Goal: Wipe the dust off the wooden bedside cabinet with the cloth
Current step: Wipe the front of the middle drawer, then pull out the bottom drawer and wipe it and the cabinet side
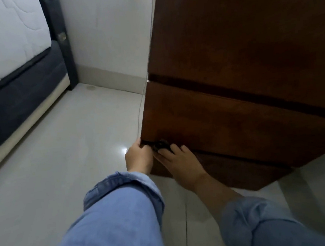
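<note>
Wooden cabinet (242, 74): left hand (138, 158) grips its lower corner; right hand (178, 161) presses, fingers spread, on what may be a dark cloth (161, 144)

Dim, soft picture; glare spot on the floor tiles (124, 148), edges bowed.

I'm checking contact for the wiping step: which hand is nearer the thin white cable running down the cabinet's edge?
Left. The left hand grips the wooden cabinet's bottom corner, right where the white cable ends; the right hand lies further right on the cabinet front, over something dark.
</note>
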